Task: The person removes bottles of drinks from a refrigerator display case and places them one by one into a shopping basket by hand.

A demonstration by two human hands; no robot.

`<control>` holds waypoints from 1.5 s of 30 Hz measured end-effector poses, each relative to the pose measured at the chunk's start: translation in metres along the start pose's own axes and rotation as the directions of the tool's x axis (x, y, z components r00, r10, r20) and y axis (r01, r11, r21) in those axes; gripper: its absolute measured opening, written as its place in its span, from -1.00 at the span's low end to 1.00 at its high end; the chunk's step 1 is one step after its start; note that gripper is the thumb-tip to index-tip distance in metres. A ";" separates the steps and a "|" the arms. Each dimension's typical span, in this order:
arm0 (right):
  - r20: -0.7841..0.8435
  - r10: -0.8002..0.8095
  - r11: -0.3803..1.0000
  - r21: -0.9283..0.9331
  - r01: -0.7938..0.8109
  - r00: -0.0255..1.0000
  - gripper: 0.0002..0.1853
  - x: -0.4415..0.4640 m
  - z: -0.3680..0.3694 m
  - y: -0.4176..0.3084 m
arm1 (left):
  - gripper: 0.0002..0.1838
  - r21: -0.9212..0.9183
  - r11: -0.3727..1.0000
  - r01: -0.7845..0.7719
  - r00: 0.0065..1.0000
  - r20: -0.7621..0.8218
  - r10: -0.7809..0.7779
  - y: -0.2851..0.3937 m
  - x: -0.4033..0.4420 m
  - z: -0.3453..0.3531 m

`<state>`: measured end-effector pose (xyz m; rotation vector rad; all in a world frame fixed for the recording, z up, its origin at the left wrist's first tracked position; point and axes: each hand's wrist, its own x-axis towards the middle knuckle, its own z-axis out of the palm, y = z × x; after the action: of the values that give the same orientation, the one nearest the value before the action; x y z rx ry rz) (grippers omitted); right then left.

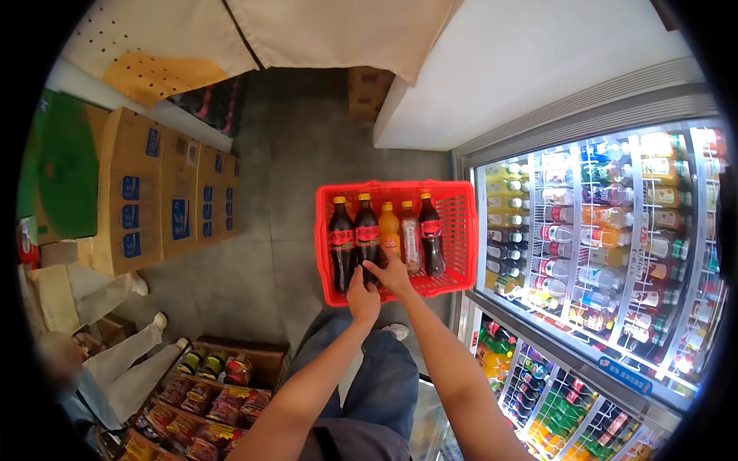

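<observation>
A red plastic basket (460, 230) holds several bottles side by side. At its left are two dark cola bottles (341, 240) with red labels and yellow caps. Right of them come an orange bottle (389, 224), a clear bottle with a pale label (410, 237) and another dark bottle (430, 230). My left hand (362, 298) is at the basket's near side, by the lower ends of the cola bottles, fingers pointing up. Close beside it, my right hand (390, 276) reaches over the lower ends of the second cola and the orange bottle. What the fingers grip is hidden.
At the right, a lit cooler (638, 376) holds rows of bottles. Cardboard boxes (178, 196) stand at the left, snack packs (196, 399) at the lower left. A person (100, 376) is at the left edge. Cloth curtains (338, 31) hang at the top.
</observation>
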<state>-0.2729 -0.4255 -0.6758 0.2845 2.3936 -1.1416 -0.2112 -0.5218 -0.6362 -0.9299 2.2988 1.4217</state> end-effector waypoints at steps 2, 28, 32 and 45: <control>-0.006 0.011 0.999 0.034 -0.010 1.000 -0.24 -0.011 -0.001 0.008 | -0.47 0.002 1.000 0.018 1.000 0.000 -0.018 0.002 -0.003 -0.007; -0.760 0.412 0.543 0.648 0.534 0.502 -0.63 -0.452 -0.353 -0.005 | -0.76 -0.560 0.763 -0.323 0.111 0.778 0.618 0.271 -0.341 0.073; -0.819 0.454 0.539 0.566 0.624 0.351 -0.64 -0.518 -0.363 0.010 | -0.77 -0.538 0.777 -0.326 -0.021 0.826 0.563 0.268 -0.394 0.087; -0.811 0.582 0.395 0.344 0.852 0.058 -0.60 -0.602 -0.368 0.002 | -0.73 -0.536 0.738 -0.410 -0.202 0.842 0.500 0.244 -0.515 0.060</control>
<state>0.1316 -0.1303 -0.1779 1.8200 2.0625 -3.4144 0.0114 -0.2022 -0.2163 1.0328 1.2507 1.5069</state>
